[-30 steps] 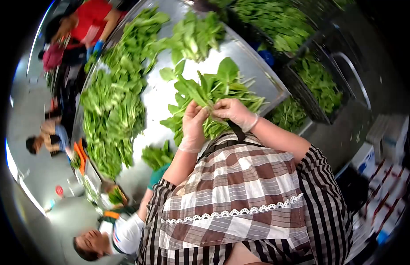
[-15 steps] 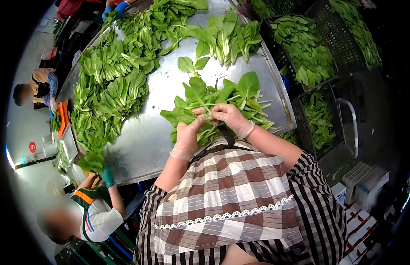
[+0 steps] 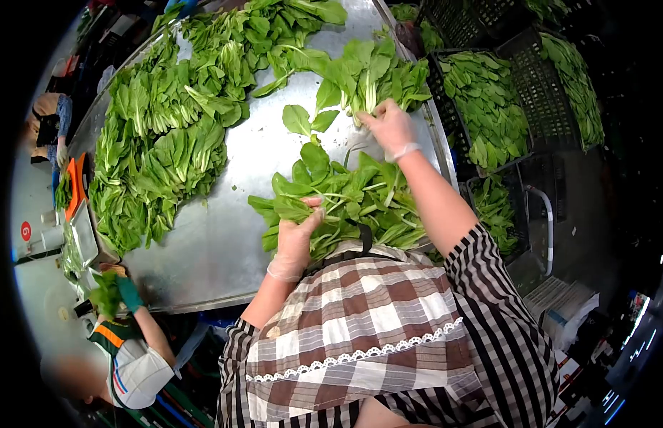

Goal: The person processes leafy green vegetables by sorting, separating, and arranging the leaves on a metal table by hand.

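Moved since the earlier frame: right hand (image 3: 394, 132), from beside left hand (image 3: 294, 242) to the pale stalk ends of a far bundle of leafy greens (image 3: 371, 68). Fingers bent close together at the stalks; firm grip or mere touch, cannot tell. Left hand: thumb and fingers pinched on a leafy stem (image 3: 310, 202) at the near heap of leafy greens (image 3: 371, 196), likely to keep it apart from the tangle. Near heap: on metal table (image 3: 210, 250), against the apron (image 3: 360, 299), presumably for short reach. Far bundle: stalks toward the wearer, seemingly for easy handling. Adjacent: two loose leaves (image 3: 297, 120); long pile of greens (image 3: 178, 153); filled black crates (image 3: 542, 85), just beside the table.
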The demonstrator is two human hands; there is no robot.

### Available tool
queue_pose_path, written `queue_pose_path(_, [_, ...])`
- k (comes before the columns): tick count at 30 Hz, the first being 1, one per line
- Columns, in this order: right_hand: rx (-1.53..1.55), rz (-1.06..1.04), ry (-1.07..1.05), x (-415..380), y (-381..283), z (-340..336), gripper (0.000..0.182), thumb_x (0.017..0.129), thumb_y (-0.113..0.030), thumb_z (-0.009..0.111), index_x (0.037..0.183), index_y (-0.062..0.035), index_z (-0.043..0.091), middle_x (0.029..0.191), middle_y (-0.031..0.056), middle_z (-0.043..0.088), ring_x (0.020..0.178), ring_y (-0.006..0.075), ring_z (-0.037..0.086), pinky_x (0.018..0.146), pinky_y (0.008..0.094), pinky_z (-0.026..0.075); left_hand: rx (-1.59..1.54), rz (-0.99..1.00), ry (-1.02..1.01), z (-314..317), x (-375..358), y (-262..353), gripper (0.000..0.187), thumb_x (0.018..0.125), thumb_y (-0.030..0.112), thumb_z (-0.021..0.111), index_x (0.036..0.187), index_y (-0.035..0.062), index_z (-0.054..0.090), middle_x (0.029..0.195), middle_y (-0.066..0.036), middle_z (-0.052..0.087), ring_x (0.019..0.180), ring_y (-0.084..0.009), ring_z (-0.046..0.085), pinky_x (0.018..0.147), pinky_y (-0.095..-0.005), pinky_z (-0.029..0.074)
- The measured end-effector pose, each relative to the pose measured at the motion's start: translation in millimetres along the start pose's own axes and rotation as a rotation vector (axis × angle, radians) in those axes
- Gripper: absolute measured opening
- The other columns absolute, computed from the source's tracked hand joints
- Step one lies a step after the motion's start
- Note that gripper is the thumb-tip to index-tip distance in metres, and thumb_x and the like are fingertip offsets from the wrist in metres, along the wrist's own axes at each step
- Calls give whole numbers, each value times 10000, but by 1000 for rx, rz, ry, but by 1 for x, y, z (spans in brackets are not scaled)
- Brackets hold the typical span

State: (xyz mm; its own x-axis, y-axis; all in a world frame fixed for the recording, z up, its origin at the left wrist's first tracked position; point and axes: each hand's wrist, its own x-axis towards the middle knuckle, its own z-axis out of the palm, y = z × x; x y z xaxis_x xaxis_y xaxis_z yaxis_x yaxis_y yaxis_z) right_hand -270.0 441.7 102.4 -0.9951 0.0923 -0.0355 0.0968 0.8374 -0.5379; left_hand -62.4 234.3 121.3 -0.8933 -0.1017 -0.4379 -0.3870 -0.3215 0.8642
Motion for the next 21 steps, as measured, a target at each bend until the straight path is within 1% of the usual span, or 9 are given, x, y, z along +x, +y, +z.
queue_pose_path(3, [33, 50, -5, 22, 18, 19, 438, 746, -473, 775, 829, -55, 674, 855, 139, 718, 745, 248, 687, 690, 379, 529, 19, -1, -24, 6, -2, 2, 260, 848, 33, 675, 1104, 32, 631, 1093, -46, 642, 1008, -149, 583, 935, -306, 447])
queue_pose_path(6, [355, 179, -107, 18, 33, 21, 434, 715, -399, 815, 883, -25, 674, 851, 157, 715, 774, 224, 691, 698, 352, 529, -21, -14, -19, 9, -4, -3, 256, 853, 49, 674, 1104, 29, 628, 1086, -46, 642, 999, -148, 581, 918, -303, 451])
queue_pose_path(7, [616, 214, -149, 18, 46, 37, 361, 765, -275, 801, 933, 13, 663, 854, 128, 709, 765, 177, 669, 683, 302, 524, -31, -30, -12, 8, -3, -6, 255, 860, 60, 668, 1109, 27, 628, 1084, -46, 641, 990, -147, 580, 908, -301, 452])
queue_pose_path(10, [885, 178, -210, -18, 23, 14, 258, 841, -174, 738, 957, 41, 657, 858, 85, 687, 749, 133, 628, 675, 262, 515, -82, -62, -9, 4, 3, -16, 254, 880, 93, 650, 1122, 21, 632, 1076, -45, 637, 962, -144, 577, 880, -297, 457])
queue_pose_path(11, [882, 183, -226, -32, 14, 7, 193, 899, -118, 669, 990, 52, 652, 855, 62, 667, 723, 120, 598, 659, 241, 505, -108, -60, -23, 3, 6, -17, 253, 886, 104, 644, 1125, 19, 635, 1070, -44, 636, 952, -143, 576, 871, -296, 458])
queue_pose_path(16, [964, 94, -356, -84, 6, 4, 192, 913, -121, 655, 1001, 49, 662, 829, 49, 670, 695, 103, 588, 636, 225, 485, -224, -29, -18, 5, 13, -12, 246, 904, 121, 627, 1120, 4, 646, 1052, -51, 634, 925, -136, 573, 850, -286, 462])
queue_pose_path(17, [981, 77, -396, -92, 5, 7, 197, 916, -123, 651, 1011, 49, 662, 821, 43, 669, 686, 96, 583, 633, 222, 482, -200, -7, -6, 7, 13, -6, 282, 912, 122, 610, 1166, 1, 589, 987, -60, 599, 897, -154, 577, 818, -314, 494])
queue_pose_path(20, [999, 45, -454, -118, -3, 11, 200, 919, -103, 651, 1046, 50, 664, 811, 26, 669, 669, 67, 574, 624, 215, 478, -268, 53, 63, 8, 22, -7, 263, 887, 74, 646, 1140, 3, 635, 1048, -40, 635, 928, -136, 583, 853, -280, 465])
queue_pose_path(21, [992, 30, -464, -126, -9, 10, 198, 919, -93, 653, 1051, 53, 663, 819, 28, 673, 675, 64, 575, 625, 213, 478, -251, 58, 90, 8, 24, -5, 314, 870, 61, 671, 1173, 4, 613, 1051, -35, 639, 931, -135, 594, 840, -279, 472])
